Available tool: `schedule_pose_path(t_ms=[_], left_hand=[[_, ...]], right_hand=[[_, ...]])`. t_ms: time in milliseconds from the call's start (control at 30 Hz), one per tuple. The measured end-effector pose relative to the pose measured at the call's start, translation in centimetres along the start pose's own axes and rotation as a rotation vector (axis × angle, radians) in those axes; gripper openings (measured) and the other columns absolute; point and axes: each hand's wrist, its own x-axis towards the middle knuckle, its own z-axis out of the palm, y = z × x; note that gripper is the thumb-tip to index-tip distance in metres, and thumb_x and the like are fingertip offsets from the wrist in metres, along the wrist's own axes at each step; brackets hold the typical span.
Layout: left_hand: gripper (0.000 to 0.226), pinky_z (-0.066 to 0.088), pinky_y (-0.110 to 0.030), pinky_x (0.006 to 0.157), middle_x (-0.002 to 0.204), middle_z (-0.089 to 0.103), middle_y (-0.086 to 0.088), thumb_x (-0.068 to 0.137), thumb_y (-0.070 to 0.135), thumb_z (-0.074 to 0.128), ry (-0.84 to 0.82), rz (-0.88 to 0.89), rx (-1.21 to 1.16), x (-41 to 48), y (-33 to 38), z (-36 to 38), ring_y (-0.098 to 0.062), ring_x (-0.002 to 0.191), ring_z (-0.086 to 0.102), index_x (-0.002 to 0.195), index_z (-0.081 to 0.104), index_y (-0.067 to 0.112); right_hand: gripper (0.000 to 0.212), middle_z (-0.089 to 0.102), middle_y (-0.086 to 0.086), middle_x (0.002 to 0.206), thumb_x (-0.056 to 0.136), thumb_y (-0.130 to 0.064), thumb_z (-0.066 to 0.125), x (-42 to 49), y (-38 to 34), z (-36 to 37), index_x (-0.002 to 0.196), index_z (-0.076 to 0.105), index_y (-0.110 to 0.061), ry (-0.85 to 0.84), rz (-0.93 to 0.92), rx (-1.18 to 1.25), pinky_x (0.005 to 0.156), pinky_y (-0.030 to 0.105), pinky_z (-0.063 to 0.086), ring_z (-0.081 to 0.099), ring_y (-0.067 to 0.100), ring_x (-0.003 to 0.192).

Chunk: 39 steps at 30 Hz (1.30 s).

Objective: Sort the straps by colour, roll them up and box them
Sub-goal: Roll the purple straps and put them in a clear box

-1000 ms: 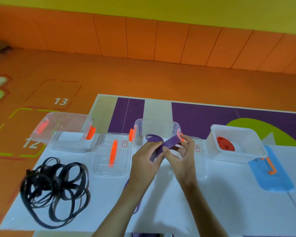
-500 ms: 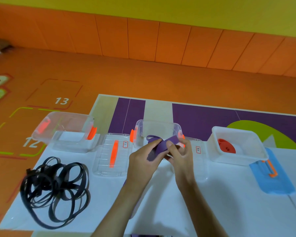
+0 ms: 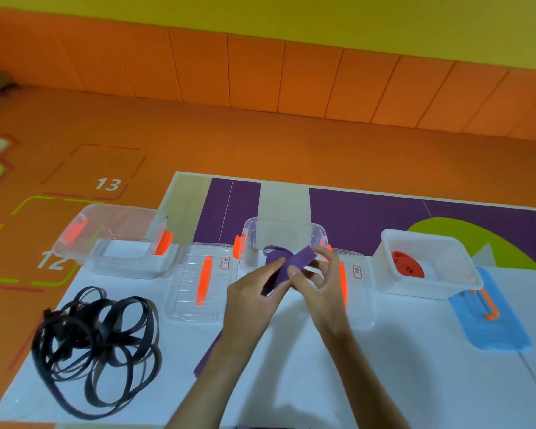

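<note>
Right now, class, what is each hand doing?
Left hand: grips the purple strap.
Right hand: pinches the same purple strap.

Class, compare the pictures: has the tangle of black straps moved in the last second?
No. The black straps lie just as before, left of the clear lid.
</note>
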Motion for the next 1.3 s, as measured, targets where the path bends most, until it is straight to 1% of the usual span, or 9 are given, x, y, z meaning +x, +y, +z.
schedule_pose_path(t_ms=[67, 233, 367, 567, 733, 867, 1000, 1200, 1300], left_hand=[[0.046, 0.061, -0.028, 0.086, 0.115, 0.077, 0.015, 0.091, 0.052, 0.071, 0.012, 0.014, 0.009, 0.3, 0.6, -0.2, -0.003, 0.102, 0.072, 0.127, 0.075, 0.023], [0.050, 0.057, -0.013, 0.086, 0.114, 0.078, 0.007, 0.092, 0.051, 0.072, -0.038, 0.076, 0.087, 0.4, 1.0, 0.2, -0.010, 0.099, 0.073, 0.130, 0.073, 0.019], [0.042, 0.047, 0.001, 0.085, 0.107, 0.080, 0.003, 0.090, 0.038, 0.075, 0.010, 0.098, 0.098, 0.5, 1.1, 0.3, -0.010, 0.099, 0.070, 0.124, 0.076, 0.013], [0.044, 0.049, -0.002, 0.084, 0.109, 0.079, 0.006, 0.094, 0.047, 0.066, -0.045, 0.105, 0.108, 0.6, 0.7, 0.4, -0.011, 0.097, 0.072, 0.128, 0.073, 0.020], [0.045, 0.047, -0.002, 0.087, 0.114, 0.075, 0.016, 0.093, 0.048, 0.071, -0.036, 0.044, 0.047, 0.6, 0.9, 0.6, -0.003, 0.104, 0.067, 0.130, 0.072, 0.022], [0.044, 0.055, -0.013, 0.076, 0.100, 0.079, 0.012, 0.086, 0.049, 0.077, -0.005, -0.002, -0.003, 0.1, 0.9, 0.3, -0.004, 0.084, 0.069, 0.122, 0.077, 0.024], [0.037, 0.061, -0.029, 0.073, 0.101, 0.079, 0.013, 0.089, 0.043, 0.080, 0.008, 0.010, 0.031, 0.8, 0.6, -0.2, -0.010, 0.085, 0.071, 0.120, 0.077, 0.024], [0.042, 0.058, -0.017, 0.078, 0.109, 0.078, 0.011, 0.092, 0.040, 0.078, -0.021, 0.109, 0.108, 0.7, 0.7, -0.8, -0.008, 0.091, 0.071, 0.130, 0.073, 0.024], [0.043, 0.060, -0.020, 0.078, 0.105, 0.080, 0.007, 0.093, 0.042, 0.072, -0.025, 0.120, 0.128, 0.7, -0.1, -1.1, -0.012, 0.086, 0.074, 0.131, 0.073, 0.021]], right_hand=[[0.051, 0.072, 0.008, 0.112, 0.081, -0.020, 0.081, 0.3, 0.1, -0.2, 0.123, 0.054, -0.023, 0.013, -0.041, 0.004, 0.079, 0.038, 0.063, 0.077, 0.026, 0.095], [0.056, 0.074, 0.016, 0.112, 0.081, -0.049, 0.071, 0.2, 0.4, 0.5, 0.126, 0.058, -0.019, -0.047, 0.227, 0.244, 0.084, 0.046, 0.063, 0.076, 0.029, 0.096], [0.053, 0.074, -0.003, 0.114, 0.085, -0.024, 0.080, 0.3, 0.7, 0.4, 0.129, 0.051, -0.033, -0.032, 0.022, 0.014, 0.089, 0.043, 0.063, 0.074, 0.026, 0.107], [0.055, 0.074, 0.012, 0.116, 0.083, -0.047, 0.082, 0.5, 0.7, 0.5, 0.125, 0.056, -0.023, -0.009, 0.203, 0.122, 0.085, 0.045, 0.064, 0.077, 0.028, 0.099], [0.041, 0.073, 0.012, 0.110, 0.090, -0.023, 0.083, 1.0, 0.4, 0.1, 0.119, 0.054, -0.023, 0.056, 0.124, 0.083, 0.078, 0.040, 0.063, 0.078, 0.023, 0.090], [0.058, 0.074, 0.016, 0.113, 0.083, -0.053, 0.072, 0.7, 0.4, 0.1, 0.126, 0.058, -0.016, 0.006, 0.285, 0.263, 0.088, 0.048, 0.063, 0.076, 0.030, 0.099], [0.057, 0.071, 0.013, 0.119, 0.084, -0.028, 0.083, 0.2, 1.2, 0.3, 0.133, 0.052, -0.028, -0.012, 0.100, 0.096, 0.087, 0.042, 0.063, 0.076, 0.027, 0.103], [0.076, 0.073, 0.024, 0.115, 0.072, -0.060, 0.078, 0.0, 1.3, 1.5, 0.128, 0.062, -0.011, -0.081, 0.295, 0.265, 0.087, 0.047, 0.062, 0.075, 0.034, 0.100], [0.062, 0.072, 0.014, 0.124, 0.082, -0.047, 0.077, -0.4, 1.7, 1.9, 0.136, 0.056, -0.026, -0.105, 0.232, 0.193, 0.086, 0.042, 0.062, 0.074, 0.029, 0.109]])
